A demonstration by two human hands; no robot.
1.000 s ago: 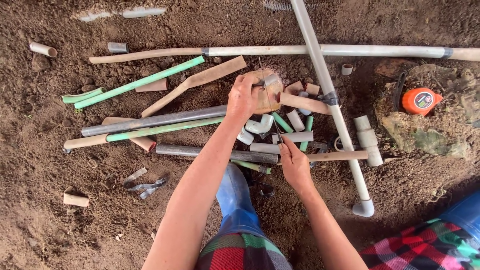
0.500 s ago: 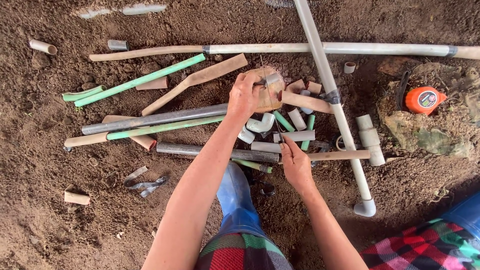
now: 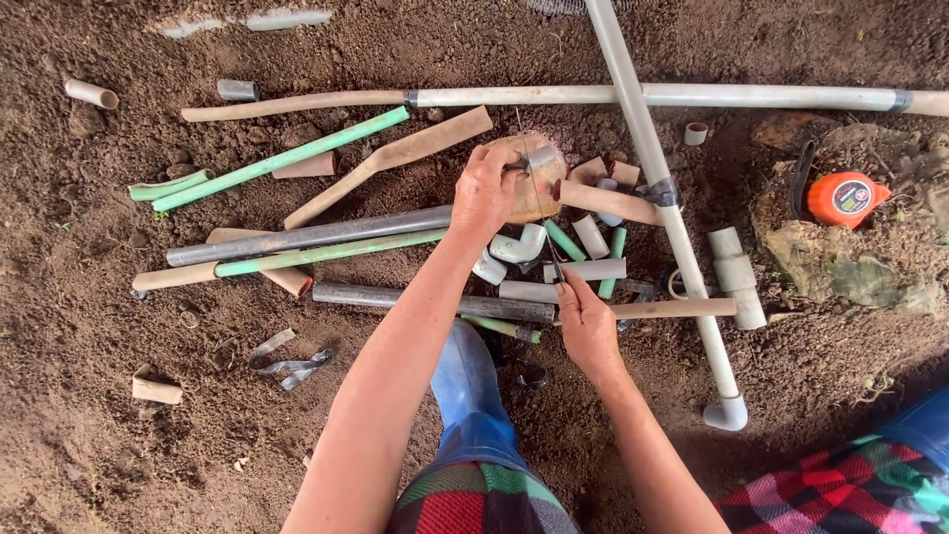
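Little has changed over the last second: the left hand [image 3: 484, 190] stays clamped on the short grey pipe piece [image 3: 540, 158] atop the rounded tan block [image 3: 534, 184], while the right hand [image 3: 585, 321] has shifted only slightly, near the thin saw blade [image 3: 542, 213] that runs from it up to the pipe. The work sits hemmed in — a long white plastic pipe [image 3: 664, 198] slants close on the right, a dark grey metal pipe [image 3: 306, 237] and a green plastic pipe [image 3: 277, 161] lie to the left, and loose white elbow fittings [image 3: 519, 247] crowd the gap between the hands. Open brown soil [image 3: 119, 465] spreads at lower left. The right hand's fingers are curled shut, pinching the blade's near end. An orange tape measure [image 3: 842, 198] rests well apart — far right.
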